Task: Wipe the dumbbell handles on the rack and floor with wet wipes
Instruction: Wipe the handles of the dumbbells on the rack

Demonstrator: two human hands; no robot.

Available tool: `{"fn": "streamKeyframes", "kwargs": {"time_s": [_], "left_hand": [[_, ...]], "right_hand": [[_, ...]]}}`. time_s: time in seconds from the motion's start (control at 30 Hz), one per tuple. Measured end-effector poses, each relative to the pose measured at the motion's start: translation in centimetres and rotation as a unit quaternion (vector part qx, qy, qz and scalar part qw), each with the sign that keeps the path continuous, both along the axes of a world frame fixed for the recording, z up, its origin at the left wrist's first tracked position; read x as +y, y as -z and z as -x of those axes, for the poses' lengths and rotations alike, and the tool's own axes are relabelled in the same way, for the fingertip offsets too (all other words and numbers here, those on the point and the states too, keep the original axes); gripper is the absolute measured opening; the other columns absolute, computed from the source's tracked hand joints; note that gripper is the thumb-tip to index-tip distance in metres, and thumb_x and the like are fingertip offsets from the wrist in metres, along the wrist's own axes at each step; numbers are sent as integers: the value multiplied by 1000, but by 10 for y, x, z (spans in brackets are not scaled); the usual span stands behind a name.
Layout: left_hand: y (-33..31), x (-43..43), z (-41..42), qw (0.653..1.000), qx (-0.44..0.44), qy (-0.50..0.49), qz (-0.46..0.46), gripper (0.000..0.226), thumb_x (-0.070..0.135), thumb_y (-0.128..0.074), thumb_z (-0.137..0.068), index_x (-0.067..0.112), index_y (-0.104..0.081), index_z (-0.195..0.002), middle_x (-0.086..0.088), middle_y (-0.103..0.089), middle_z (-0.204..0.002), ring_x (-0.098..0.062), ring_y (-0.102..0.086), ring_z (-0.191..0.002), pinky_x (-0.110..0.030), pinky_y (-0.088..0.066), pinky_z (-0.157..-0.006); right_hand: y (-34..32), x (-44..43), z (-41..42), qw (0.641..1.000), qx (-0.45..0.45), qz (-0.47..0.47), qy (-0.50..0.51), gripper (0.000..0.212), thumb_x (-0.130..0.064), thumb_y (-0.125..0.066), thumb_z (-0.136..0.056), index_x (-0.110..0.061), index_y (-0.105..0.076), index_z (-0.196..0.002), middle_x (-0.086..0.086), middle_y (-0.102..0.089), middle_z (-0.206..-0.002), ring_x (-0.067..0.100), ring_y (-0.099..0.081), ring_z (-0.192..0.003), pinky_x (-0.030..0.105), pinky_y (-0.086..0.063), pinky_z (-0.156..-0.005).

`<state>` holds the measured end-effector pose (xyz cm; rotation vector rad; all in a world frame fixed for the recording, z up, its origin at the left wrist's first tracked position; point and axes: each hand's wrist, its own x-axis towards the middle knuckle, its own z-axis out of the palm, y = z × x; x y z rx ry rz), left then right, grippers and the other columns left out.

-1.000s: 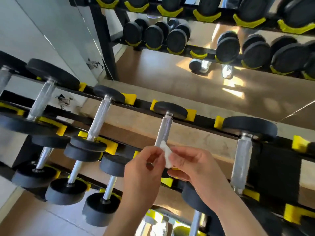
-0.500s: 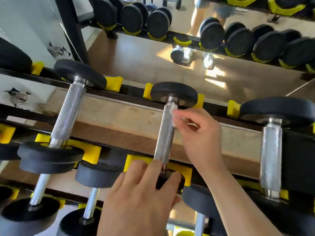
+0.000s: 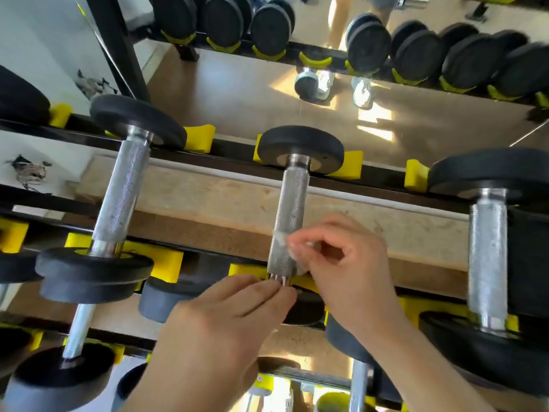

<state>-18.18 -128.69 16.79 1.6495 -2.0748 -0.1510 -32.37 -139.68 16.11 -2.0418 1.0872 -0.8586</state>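
Handle (image 3: 289,215): silver, cross-hatch knurl. Weight plates (image 3: 300,147): matte black. Cradles (image 3: 200,138): yellow. Rack rail (image 3: 237,151): black. Wipe (image 3: 282,240): white

A mirror (image 3: 463,126) fills the top of my view, reflecting brown floor (image 3: 225,93) with bright sunlit patches (image 3: 375,114); white wall (image 3: 35,31) at upper left.
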Motion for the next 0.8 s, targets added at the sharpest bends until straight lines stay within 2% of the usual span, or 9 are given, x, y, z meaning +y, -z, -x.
{"fn": "streamKeyframes", "kwargs": {"time_s": [0.13, 0.23, 0.3, 0.33, 0.43, 0.47, 0.57, 0.7, 0.8], "left_hand": [[8, -4, -4, 994, 110, 11, -17, 44, 11, -80, -65, 23, -75, -107, 13, -71, -109, -5, -67, -98, -21, -54, -85], [17, 0, -13, 972, 229, -26, -36, 52, 5, -81, -62, 27, -71, -108, 16, -69, -110, 1, -64, -102, -15, -50, -88], [19, 3, -18, 962, 266, -43, -48, 54, -1, -83, -63, 28, -71, -108, 17, -68, -108, -1, -65, -101, -13, -50, -87], [18, 3, -18, 960, 270, -43, -57, 57, -2, -84, -63, 29, -70, -108, 18, -68, -108, -1, -65, -101, -12, -50, -86], [15, 1, -16, 966, 250, -36, -61, 54, 3, -85, -63, 29, -70, -109, 19, -68, -109, 2, -63, -104, -9, -47, -89], [14, 1, -15, 966, 247, -36, -60, 53, 5, -84, -64, 28, -70, -109, 19, -68, -109, 2, -63, -104, -9, -47, -89], [12, 0, -13, 966, 245, -48, -68, 55, 5, -82, -64, 32, -69, -109, 21, -66, -110, 1, -64, -102, -12, -50, -86], [6, -2, -14, 967, 229, -49, -99, 67, -1, -87, -61, 39, -66, -110, 25, -63, -109, 3, -62, -100, -16, -53, -80], [-3, -5, -9, 976, 180, -50, -108, 67, 6, -91, -56, 40, -64, -108, 27, -61, -107, 2, -59, -100, -19, -55, -77]], "right_hand": [[-6, -40, -10, 994, -22, 45, 94, 11, -22, -68, -87, -18, -74, -94, -3, -61, -95, 3, -56, -81, 8, -43, -71], [4, -38, -12, 988, -2, 61, 140, 14, -23, -69, -86, -18, -75, -98, -5, -58, -96, 2, -55, -79, 9, -44, -70], [11, -32, -12, 986, 7, 67, 155, 13, -18, -69, -86, -18, -74, -98, -6, -63, -93, 2, -58, -79, 11, -48, -71], [13, -30, -13, 987, -5, 52, 154, 14, -17, -67, -87, -17, -74, -99, -6, -67, -93, 2, -61, -81, 12, -50, -73], [9, -29, -17, 977, -108, -110, 144, 14, -22, -64, -90, -19, -71, -102, -10, -70, -94, 4, -67, -87, 23, -57, -76], [7, -31, -19, 972, -129, -138, 140, 13, -21, -65, -89, -19, -70, -101, -10, -70, -93, 6, -67, -87, 27, -58, -76], [5, -35, -19, 974, -138, -113, 136, 7, -16, -67, -88, -17, -70, -95, -7, -69, -88, 10, -67, -82, 29, -59, -72], [5, -8, -2, 998, -11, -1, 57, 10, -25, -66, -84, -20, -71, -92, -9, -67, -87, 6, -64, -81, 21, -55, -67], [-5, -16, -3, 999, 14, 21, 26, 9, -25, -66, -83, -21, -71, -90, -10, -66, -85, 4, -63, -78, 22, -54, -66]]}}
